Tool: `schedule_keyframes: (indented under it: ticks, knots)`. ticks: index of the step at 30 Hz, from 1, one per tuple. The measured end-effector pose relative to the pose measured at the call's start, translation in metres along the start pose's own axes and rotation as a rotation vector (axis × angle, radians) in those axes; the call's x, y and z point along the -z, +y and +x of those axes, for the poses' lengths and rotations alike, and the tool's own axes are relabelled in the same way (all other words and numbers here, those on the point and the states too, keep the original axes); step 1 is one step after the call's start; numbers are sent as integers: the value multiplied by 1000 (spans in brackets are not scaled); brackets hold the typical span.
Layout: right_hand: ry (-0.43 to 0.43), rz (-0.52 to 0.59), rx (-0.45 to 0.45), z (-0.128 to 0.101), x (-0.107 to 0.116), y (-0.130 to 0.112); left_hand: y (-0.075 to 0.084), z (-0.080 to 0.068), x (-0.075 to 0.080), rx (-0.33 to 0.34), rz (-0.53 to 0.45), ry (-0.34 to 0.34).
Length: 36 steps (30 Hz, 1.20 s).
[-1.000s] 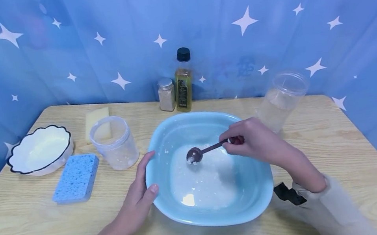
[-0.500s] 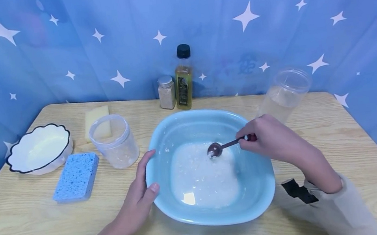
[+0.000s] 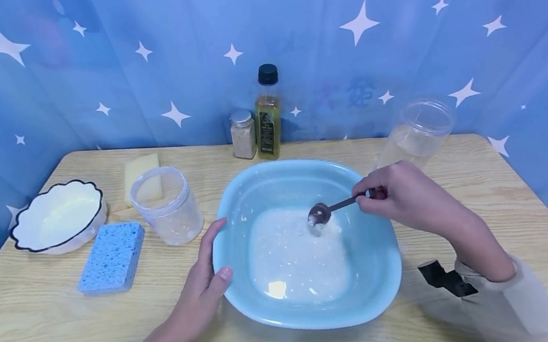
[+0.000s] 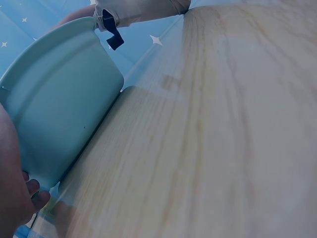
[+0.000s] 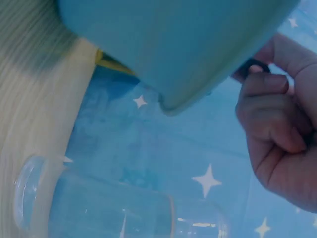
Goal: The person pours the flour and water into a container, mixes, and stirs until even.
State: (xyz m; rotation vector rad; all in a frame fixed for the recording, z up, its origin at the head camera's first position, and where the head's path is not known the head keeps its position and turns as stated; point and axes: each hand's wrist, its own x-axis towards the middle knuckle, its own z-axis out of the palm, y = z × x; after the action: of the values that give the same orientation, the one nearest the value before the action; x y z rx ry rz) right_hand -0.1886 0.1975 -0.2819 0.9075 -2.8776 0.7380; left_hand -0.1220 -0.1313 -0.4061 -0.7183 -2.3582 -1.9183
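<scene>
My right hand (image 3: 404, 194) pinches the handle of a dark brown measuring spoon (image 3: 318, 215) over a light blue basin (image 3: 319, 315). White clumps cling to the spoon's round bowl, which is low in the basin, right of the middle. A milky white liquid with small lumps (image 3: 291, 261) covers the basin floor. At the basin's left side, my left hand (image 3: 197, 282) holds the rim, thumb toward the front. In the left wrist view its fingertips (image 4: 34, 188) curl by the basin's outer wall. The right wrist view shows curled fingers around the handle, mostly hidden.
Left of the basin are a clear plastic jar (image 3: 173, 230), a blue sponge (image 3: 111, 259), a pale yellow block (image 3: 134, 169) and a white scalloped bowl (image 3: 59, 216). Behind stand a shaker (image 3: 243, 137) and an oil bottle (image 3: 268, 128). A tall clear water container (image 3: 412, 138) stands back right.
My right hand has moved the measuring spoon rightward through the basin, from its middle to right of it. The left hand has stayed at the rim.
</scene>
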Motion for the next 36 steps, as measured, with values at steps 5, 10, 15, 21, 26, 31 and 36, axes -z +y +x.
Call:
schedule_keyframes:
  ticks: [5,10,15,21,26,31,36]
  knots:
    - [-84,-41,-53,-3,4,4,-2,0,-1,-38,-15,5]
    - [-210,62,-56,-11,13,7,0,0,-1,-29,-17,-8]
    - [-293,187,41,-10,9,7,-1,-2,0,-33,-20,4]
    - [-226,211,87,-8,8,5,-2,-3,0,-13,-38,-11]
    - [-173,114,1,-14,17,5,-2,-1,0,-7,-40,-18]
    - [-266,108,23,-17,20,3,-1,1,1,-13,-22,-14]
    - [-346,202,140,-15,11,-2,-2,1,1,-15,-19,-13]
